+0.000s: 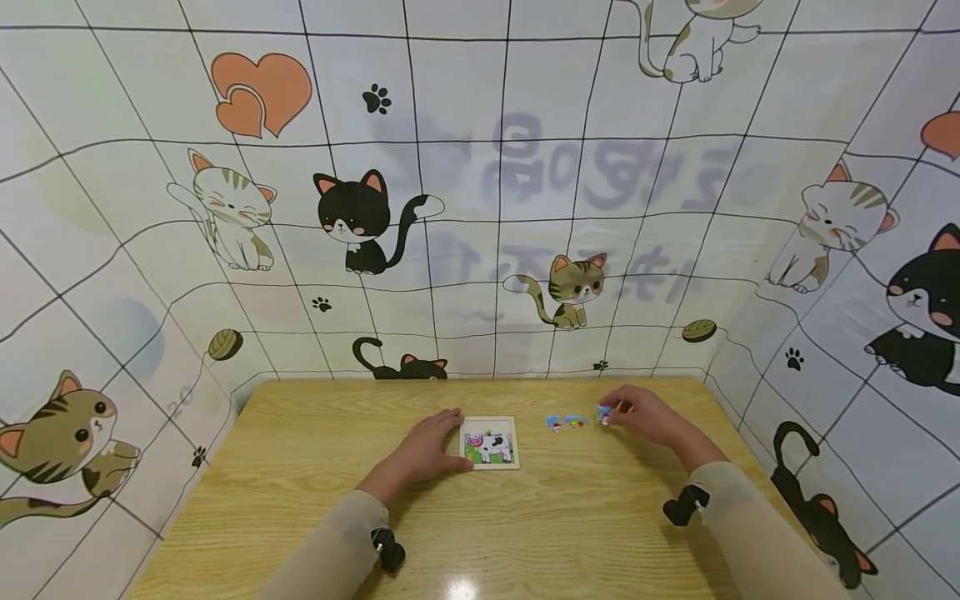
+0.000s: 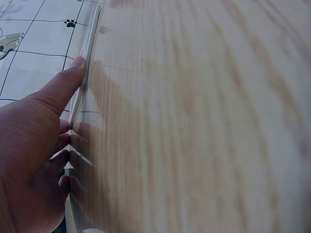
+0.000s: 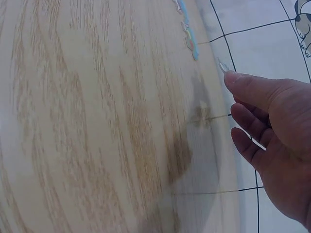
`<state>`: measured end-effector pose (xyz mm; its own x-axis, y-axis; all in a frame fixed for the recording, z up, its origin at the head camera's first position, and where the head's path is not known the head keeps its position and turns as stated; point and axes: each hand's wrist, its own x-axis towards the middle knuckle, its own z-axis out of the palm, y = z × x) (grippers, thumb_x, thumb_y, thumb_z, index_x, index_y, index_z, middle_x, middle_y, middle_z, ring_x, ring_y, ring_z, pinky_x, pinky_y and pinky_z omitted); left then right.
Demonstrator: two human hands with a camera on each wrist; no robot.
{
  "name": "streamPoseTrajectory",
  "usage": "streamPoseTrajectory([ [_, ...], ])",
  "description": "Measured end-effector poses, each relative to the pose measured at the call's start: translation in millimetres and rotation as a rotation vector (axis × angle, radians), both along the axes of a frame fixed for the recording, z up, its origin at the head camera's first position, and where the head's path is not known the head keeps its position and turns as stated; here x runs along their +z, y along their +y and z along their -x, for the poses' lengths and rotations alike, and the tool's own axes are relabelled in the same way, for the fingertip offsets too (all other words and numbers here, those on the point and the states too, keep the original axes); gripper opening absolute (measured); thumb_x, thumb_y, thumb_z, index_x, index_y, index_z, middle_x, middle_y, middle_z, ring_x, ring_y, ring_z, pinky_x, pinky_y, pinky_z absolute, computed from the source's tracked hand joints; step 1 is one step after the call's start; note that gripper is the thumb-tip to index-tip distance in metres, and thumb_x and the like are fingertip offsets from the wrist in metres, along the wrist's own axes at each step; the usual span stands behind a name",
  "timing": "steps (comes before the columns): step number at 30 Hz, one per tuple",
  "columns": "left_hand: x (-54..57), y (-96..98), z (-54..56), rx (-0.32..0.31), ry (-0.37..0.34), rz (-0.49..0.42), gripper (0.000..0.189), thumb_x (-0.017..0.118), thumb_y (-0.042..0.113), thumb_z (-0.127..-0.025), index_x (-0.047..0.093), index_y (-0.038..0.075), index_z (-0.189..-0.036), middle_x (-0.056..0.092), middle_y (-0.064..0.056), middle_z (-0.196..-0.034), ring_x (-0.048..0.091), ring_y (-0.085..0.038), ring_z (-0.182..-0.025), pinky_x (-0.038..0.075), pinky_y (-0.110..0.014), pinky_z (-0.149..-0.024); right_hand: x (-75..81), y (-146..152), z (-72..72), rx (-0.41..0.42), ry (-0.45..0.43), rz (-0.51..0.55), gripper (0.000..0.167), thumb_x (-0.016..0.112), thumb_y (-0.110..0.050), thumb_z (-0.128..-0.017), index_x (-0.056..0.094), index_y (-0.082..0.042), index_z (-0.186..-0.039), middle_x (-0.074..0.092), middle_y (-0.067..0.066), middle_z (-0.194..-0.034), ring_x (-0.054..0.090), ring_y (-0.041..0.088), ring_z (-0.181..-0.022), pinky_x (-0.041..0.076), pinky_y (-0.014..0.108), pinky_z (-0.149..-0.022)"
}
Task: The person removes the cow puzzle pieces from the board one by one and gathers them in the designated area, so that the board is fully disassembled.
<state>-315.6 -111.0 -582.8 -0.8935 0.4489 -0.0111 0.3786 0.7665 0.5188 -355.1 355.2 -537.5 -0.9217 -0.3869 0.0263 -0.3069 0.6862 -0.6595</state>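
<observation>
In the head view a square jigsaw puzzle (image 1: 490, 447) with a pale frame lies on the table, a cow picture filling its lower part. My left hand (image 1: 429, 446) rests along its left side, fingers at the top left corner and thumb at the bottom left. The left wrist view shows the left hand (image 2: 36, 145) with its thumb extended against the thin frame edge. Further right, my right hand (image 1: 647, 415) pinches a small blue and white puzzle piece (image 1: 603, 414) just over the table. In the right wrist view that right hand (image 3: 277, 126) holds the piece (image 3: 222, 66) edge-on.
Two loose puzzle pieces, one (image 1: 553, 423) beside another (image 1: 576, 422), lie on the wooden table (image 1: 570, 533) between the puzzle and my right hand. A cloth backdrop (image 1: 465, 192) with printed cats stands behind and at both sides of the table.
</observation>
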Motion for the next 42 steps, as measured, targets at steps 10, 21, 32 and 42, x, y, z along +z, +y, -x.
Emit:
streamPoseTrajectory([
  [10,-1.6,-0.1,1.3,-0.003,0.006,0.011,0.096,0.087,0.058,-0.092,0.05,0.007,-0.165,0.041,-0.01,-0.176,0.033,-0.036,-0.164,0.028,-0.059,-0.132,-6.0,-5,2.6,-0.004,-0.043,0.008,0.029,0.079,-0.003,-0.101,0.076,0.005,-0.128,0.071,0.015,-0.116,0.065,0.03,-0.101,0.056,0.037,-0.081],
  [21,-0.5,0.5,0.4,0.004,0.0,0.022,0.095,0.086,0.059,-0.093,0.049,0.01,-0.166,0.04,-0.007,-0.176,0.032,-0.033,-0.165,0.028,-0.058,-0.133,-25.1,0,13.4,0.039,-0.02,-0.063,0.021,0.079,-0.006,-0.102,0.08,-0.001,-0.123,0.07,0.008,-0.11,0.063,0.022,-0.099,0.057,0.041,-0.086],
  [32,0.3,0.8,-0.5,0.002,0.02,0.01,0.096,0.089,0.055,-0.092,0.05,0.007,-0.165,0.042,-0.01,-0.175,0.034,-0.036,-0.164,0.03,-0.058,-0.132,-22.0,-3,9.8,0.029,-0.062,-0.078,0.029,0.075,-0.006,-0.106,0.075,0.0,-0.134,0.07,0.009,-0.119,0.067,0.028,-0.108,0.059,0.053,-0.092],
  [42,-0.4,1.0,-1.2,0.009,0.013,0.008,0.096,0.088,0.056,-0.092,0.05,0.008,-0.166,0.041,-0.01,-0.175,0.033,-0.035,-0.164,0.029,-0.059,-0.132,-17.8,-4,6.3,0.04,-0.059,-0.067,0.029,0.074,-0.005,-0.106,0.073,0.002,-0.134,0.07,0.013,-0.121,0.067,0.034,-0.111,0.059,0.055,-0.094],
])
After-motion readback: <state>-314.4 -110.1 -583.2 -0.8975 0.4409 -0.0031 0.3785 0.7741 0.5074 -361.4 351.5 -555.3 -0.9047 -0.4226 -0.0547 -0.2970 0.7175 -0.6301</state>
